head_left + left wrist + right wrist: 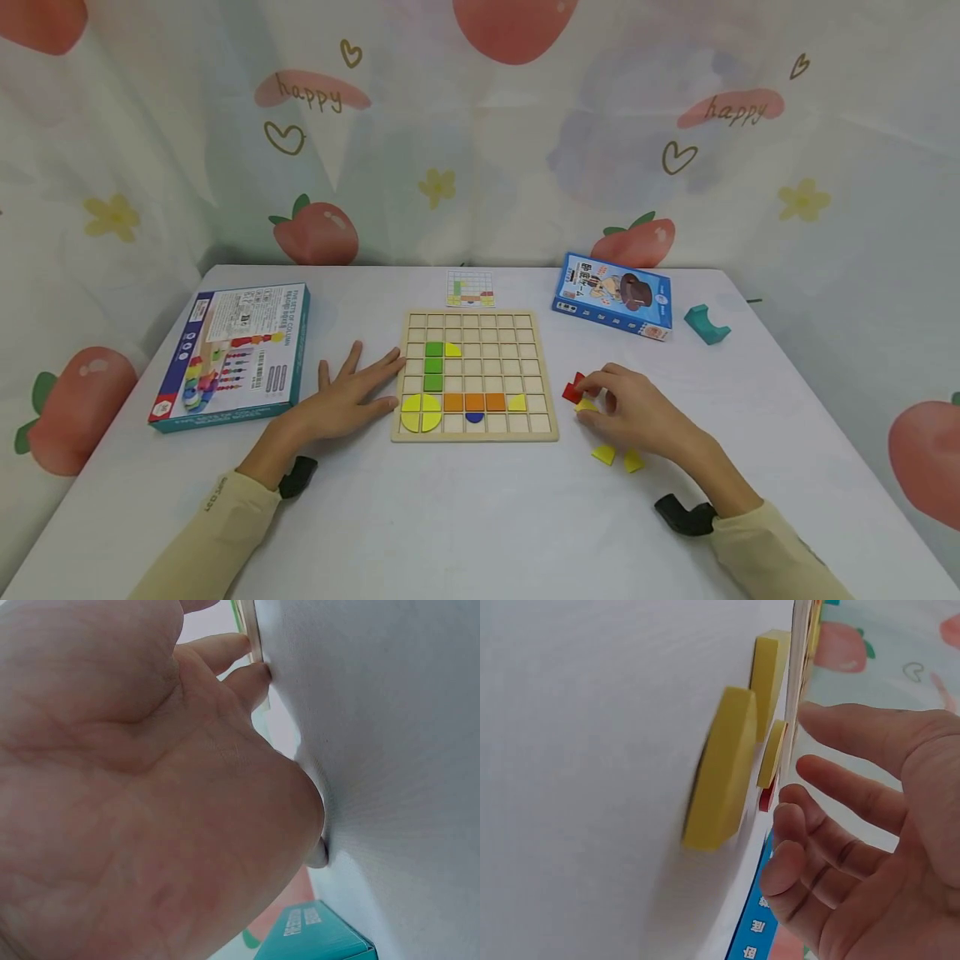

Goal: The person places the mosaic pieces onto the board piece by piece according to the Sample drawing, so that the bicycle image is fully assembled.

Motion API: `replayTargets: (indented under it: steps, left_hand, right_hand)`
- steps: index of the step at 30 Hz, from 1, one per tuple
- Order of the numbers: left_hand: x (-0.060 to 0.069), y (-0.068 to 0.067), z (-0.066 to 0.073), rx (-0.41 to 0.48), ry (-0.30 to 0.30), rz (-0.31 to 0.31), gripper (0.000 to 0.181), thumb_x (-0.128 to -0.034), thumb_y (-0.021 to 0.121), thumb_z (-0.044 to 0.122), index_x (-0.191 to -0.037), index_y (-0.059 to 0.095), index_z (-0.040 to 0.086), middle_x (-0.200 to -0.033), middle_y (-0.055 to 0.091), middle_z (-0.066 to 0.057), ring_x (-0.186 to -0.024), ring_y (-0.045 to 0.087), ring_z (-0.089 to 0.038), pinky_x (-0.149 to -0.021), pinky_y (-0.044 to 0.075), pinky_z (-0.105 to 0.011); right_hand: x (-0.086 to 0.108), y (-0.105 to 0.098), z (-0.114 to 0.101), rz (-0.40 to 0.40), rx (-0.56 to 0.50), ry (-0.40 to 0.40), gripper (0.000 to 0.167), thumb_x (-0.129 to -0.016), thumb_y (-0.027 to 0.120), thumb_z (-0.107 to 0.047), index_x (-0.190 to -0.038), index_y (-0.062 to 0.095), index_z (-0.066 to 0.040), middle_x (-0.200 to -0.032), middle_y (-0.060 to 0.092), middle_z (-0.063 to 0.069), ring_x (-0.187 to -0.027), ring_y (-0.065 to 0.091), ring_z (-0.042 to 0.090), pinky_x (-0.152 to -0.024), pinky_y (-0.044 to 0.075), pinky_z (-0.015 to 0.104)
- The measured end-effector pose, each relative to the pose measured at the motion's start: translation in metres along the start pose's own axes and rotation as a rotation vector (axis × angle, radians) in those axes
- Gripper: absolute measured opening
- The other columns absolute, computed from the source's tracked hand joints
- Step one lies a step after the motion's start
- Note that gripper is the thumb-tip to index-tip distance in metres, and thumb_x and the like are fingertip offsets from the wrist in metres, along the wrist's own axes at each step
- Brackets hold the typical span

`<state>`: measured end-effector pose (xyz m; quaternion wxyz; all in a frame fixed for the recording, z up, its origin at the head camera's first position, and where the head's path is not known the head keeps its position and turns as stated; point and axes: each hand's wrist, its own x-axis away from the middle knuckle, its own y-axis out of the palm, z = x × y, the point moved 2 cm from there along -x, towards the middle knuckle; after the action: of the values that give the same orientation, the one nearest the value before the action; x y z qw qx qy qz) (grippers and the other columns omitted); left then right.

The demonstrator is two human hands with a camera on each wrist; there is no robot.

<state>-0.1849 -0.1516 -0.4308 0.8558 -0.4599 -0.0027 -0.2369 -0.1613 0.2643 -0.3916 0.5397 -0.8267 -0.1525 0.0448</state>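
Note:
A wooden grid board lies mid-table. On it are three green squares, three orange squares, a blue half-circle, a yellow circle of quarter pieces and two separate yellow quarters. My left hand rests flat with spread fingers, its fingertips at the board's left edge. To the board's right, my right hand hovers with thumb and index finger apart around a yellow piece on the table. Red pieces lie just beyond. In the right wrist view, nothing sits between the fingertips.
Two more yellow pieces lie nearer me. A pattern card is behind the board. A large box stands at left, a blue box at back right, and a teal curved block beyond it.

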Motion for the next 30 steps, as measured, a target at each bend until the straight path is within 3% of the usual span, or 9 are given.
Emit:
replayTargets:
  steps: [18,30]
  left_hand:
    - [0.0004,-0.0005,-0.0013,0.015,0.013,-0.004,0.071,-0.1062,0.059,0.045,-0.169,0.03,0.028,-0.18,0.017,0.0,-0.165,-0.019,-0.046,-0.116,-0.025,-0.081]
    - [0.0013,-0.0008,-0.0015,0.025,0.027,-0.001,0.07,-0.1067,0.058,0.044,-0.169,0.03,0.026,-0.18,0.017,-0.001,-0.165,-0.019,-0.046,-0.116,-0.025,-0.081]
  right_hand:
    - [0.0004,0.0055,0.0091,-0.014,0.007,0.046,0.033,-0.089,0.085,-0.035,-0.114,0.077,-0.015,-0.102,0.068,0.001,-0.088,0.056,0.016,-0.066,0.05,0.021]
    - [0.0049,0.0064,0.0089,-0.022,-0.01,-0.016,0.025,-0.09,0.084,-0.026,-0.113,0.076,-0.017,-0.104,0.064,0.002,-0.087,0.055,0.015,-0.064,0.05,0.019]
